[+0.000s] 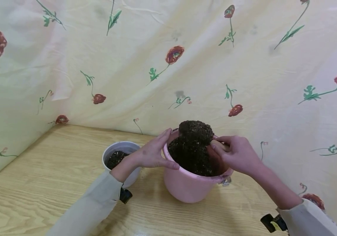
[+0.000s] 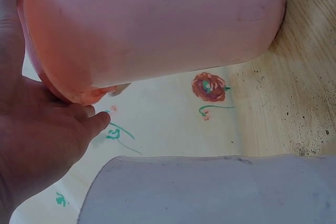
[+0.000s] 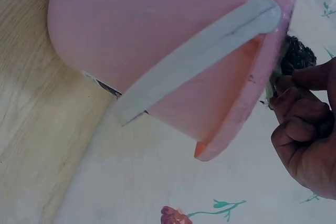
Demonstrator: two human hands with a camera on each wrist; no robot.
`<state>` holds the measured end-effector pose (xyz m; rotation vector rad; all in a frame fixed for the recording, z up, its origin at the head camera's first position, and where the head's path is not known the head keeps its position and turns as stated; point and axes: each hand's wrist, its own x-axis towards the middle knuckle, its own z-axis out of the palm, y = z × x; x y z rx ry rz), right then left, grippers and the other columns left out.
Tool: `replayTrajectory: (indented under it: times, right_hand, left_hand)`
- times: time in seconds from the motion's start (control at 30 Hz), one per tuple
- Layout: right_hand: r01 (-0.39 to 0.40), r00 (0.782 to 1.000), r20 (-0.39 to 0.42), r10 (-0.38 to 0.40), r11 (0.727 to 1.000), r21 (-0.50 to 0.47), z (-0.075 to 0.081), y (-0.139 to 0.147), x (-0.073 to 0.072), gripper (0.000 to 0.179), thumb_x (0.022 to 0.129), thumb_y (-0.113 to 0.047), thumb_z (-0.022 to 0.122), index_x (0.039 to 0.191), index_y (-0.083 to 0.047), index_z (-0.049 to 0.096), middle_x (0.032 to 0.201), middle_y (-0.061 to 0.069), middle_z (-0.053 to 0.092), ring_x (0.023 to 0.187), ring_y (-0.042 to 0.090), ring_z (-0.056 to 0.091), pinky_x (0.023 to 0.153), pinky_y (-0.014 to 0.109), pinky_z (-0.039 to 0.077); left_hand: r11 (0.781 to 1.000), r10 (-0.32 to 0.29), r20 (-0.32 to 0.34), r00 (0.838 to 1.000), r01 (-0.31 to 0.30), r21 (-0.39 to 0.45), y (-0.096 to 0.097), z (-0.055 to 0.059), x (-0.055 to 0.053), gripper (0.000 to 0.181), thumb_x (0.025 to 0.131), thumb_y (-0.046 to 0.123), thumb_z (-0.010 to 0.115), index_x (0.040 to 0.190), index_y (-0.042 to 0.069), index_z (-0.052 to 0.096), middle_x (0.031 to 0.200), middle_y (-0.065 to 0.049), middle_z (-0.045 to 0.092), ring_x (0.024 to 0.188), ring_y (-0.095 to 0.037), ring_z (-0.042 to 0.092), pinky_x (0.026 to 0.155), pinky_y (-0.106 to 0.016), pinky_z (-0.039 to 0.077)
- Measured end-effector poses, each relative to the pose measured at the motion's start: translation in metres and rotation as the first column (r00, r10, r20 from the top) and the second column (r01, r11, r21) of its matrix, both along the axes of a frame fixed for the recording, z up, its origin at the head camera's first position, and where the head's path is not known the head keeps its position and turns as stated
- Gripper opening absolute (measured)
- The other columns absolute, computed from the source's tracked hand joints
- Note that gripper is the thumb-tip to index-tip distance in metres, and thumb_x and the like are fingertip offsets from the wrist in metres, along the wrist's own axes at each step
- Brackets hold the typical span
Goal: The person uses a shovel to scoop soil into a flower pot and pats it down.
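Observation:
A pink bucket (image 1: pixel 186 188) with dark soil (image 1: pixel 190 155) inside stands on the wooden table. At its left rim, my left hand (image 1: pixel 155 152) grips the edge, thumb along the near side and fingers toward the back. My right hand (image 1: pixel 239 154) holds the pale wooden handle (image 1: pixel 221 145) of a trowel over the right side of the bucket. Heaped soil (image 1: pixel 196 129) rises above the rim and hides the trowel's blade. In the right wrist view, the fingers curl round the handle (image 3: pixel 286 83) just past the rim.
Left of the bucket, partly behind my left wrist, stands a white pot (image 1: pixel 109 149) with some soil in it. A light grey bucket handle (image 3: pixel 199 59) hangs down the bucket's side. Flower-patterned cloth (image 1: pixel 121 82) rises behind the table. Crumbs of soil (image 2: pixel 299 129) dot the tabletop.

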<state>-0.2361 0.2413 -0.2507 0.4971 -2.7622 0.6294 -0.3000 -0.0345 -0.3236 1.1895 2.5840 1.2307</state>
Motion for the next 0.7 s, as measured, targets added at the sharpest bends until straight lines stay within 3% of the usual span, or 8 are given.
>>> replayTrajectory:
  times: [0.17, 0.27, 0.43, 0.6, 0.7]
  right_hand:
    - [0.012, 0.999, -0.031, -0.012, 1.000, 0.009, -0.0029, 0.0030, -0.0010, 0.032, 0.094, -0.025, 0.062, 0.111, 0.000, 0.071, 0.087, 0.008, 0.074, 0.047, 0.009, 0.046, 0.048, 0.027, 0.036]
    - [0.021, 0.999, -0.036, -0.021, 1.000, 0.022, -0.0019, 0.0041, -0.0004, 0.032, 0.094, -0.025, 0.062, 0.112, 0.000, 0.071, 0.080, 0.006, 0.074, 0.052, 0.010, 0.051, 0.052, 0.028, 0.040]
    - [0.016, 0.999, -0.048, -0.015, 1.000, 0.027, 0.0003, 0.0042, 0.0002, 0.032, 0.094, -0.026, 0.062, 0.111, 0.000, 0.072, 0.076, 0.005, 0.073, 0.057, 0.011, 0.057, 0.057, 0.030, 0.045]
    - [0.004, 0.998, -0.064, -0.002, 1.000, 0.022, 0.0007, 0.0041, 0.0005, 0.031, 0.094, -0.026, 0.062, 0.109, -0.001, 0.072, 0.082, 0.005, 0.074, 0.065, 0.010, 0.063, 0.062, 0.031, 0.049]
    - [0.002, 0.997, -0.071, 0.000, 1.000, 0.020, 0.0004, 0.0041, 0.0008, 0.031, 0.094, -0.025, 0.062, 0.109, -0.001, 0.072, 0.082, 0.005, 0.074, 0.065, 0.010, 0.063, 0.062, 0.032, 0.049]
  left_hand:
    - [1.000, 0.003, 0.015, 1.000, -0.003, 0.006, 0.0007, -0.0002, -0.0001, 0.126, 0.071, 0.055, 0.080, 0.155, 0.020, -0.007, 0.161, 0.007, 0.010, 0.145, -0.007, 0.014, 0.117, -0.038, 0.016]
    - [1.000, -0.004, 0.011, 1.000, 0.004, 0.009, 0.0006, -0.0001, 0.0000, 0.125, 0.071, 0.056, 0.079, 0.154, 0.022, -0.007, 0.160, 0.010, 0.009, 0.145, -0.008, 0.015, 0.117, -0.039, 0.017]
    - [0.999, 0.030, 0.016, 0.999, -0.030, -0.014, 0.0003, 0.0010, 0.0010, 0.126, 0.069, 0.060, 0.078, 0.154, 0.024, -0.008, 0.159, 0.012, -0.001, 0.145, -0.010, 0.002, 0.116, -0.047, 0.017]
    - [0.999, -0.024, -0.027, 0.999, 0.024, 0.028, 0.0010, -0.0005, -0.0010, 0.117, 0.072, 0.054, 0.079, 0.155, 0.031, 0.000, 0.159, 0.016, 0.010, 0.147, -0.012, 0.005, 0.116, -0.051, 0.015]
    - [0.995, -0.072, -0.058, 0.996, 0.076, 0.066, 0.0013, -0.0017, -0.0026, 0.112, 0.075, 0.047, 0.080, 0.155, 0.029, 0.005, 0.158, 0.017, 0.019, 0.147, -0.012, 0.012, 0.117, -0.050, 0.012]
